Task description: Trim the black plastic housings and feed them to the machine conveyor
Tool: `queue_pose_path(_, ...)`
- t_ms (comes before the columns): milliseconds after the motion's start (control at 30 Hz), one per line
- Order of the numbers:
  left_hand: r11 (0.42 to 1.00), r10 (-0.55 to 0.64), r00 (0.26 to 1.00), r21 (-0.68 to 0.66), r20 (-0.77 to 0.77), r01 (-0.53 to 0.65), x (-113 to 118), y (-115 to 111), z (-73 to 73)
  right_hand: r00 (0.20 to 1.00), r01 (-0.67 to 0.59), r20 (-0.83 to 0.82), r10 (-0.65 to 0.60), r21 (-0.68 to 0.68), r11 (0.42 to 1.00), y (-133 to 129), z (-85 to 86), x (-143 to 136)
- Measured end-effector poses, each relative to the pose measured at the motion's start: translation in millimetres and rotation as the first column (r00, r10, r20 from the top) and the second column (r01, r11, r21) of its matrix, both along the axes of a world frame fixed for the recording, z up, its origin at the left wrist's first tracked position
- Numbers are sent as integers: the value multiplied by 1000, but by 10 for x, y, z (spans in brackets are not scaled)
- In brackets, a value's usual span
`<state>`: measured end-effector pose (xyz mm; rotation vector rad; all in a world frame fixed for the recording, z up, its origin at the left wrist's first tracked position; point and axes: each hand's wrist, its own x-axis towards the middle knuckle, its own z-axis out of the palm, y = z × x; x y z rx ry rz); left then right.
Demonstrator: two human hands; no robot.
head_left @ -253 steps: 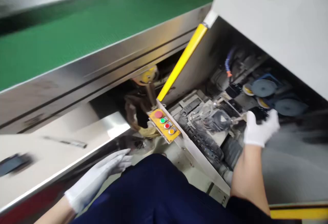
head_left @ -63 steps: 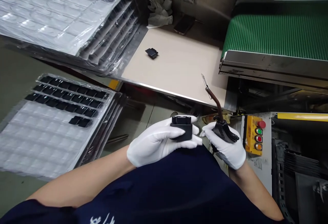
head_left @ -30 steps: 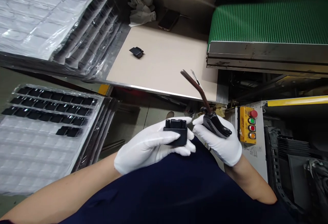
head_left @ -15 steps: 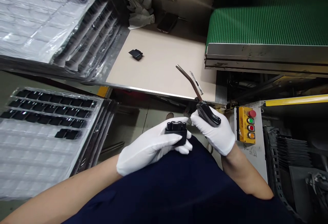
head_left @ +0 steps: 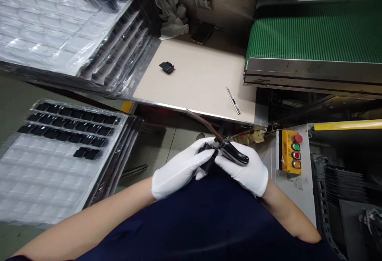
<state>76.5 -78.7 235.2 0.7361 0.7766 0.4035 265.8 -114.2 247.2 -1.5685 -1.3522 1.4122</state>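
Worktop is ahead of me in head view; my L hand & R hand, gloved, are just this side of its near edge. L is closed on a small black part, thumb across it; R grips a black-handled tool w/ bent brown tube angling up-L to that edge. Chg vs. a moment ago: hands were apart & more of the part showed; now they've met, tool's handle end right by the part, tube lower. Prob. means both are now busy on the same part. Knife lies on worktop's R side, 2nd black piece on its L. Part-filled tray is L of worktop, nearer me. Hard to see: part's mostly behind L hand; can't tell if tool touches it. R fingertips hidden too. Upper tray stack, L of worktop, is blurred & cut off.
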Motion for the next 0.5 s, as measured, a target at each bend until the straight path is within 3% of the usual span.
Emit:
queue_pose_path(67,998,-18,995,55,-95,23,6,-17,-22,1000,12,-20,-12,12,1000,21,-30,-59)
queue_pose_path(133,999,-4,996,41,-92,8,-5,-40,-29,998,25,-60,-23,28,999,40,-46,-110)
queue_pose_path(200,993,85,996,-78,2,-85,-51,-64,-32,995,21,-101,-18,35,999,53,-40,-127)
queue_pose_path(333,895,326,905,-396,274,-203,-250,-89,-50,994,78,-75,-74,46,996,78,-10,-20)
queue_pose_path(433,898,377,790,-400,483,-184,-427,-71,-67,995,103,4,-103,40,994,115,-52,98)
queue_pose_path(500,904,388,746,-381,541,-194,-540,-35,-70,995,93,31,-94,20,995,151,-114,137)
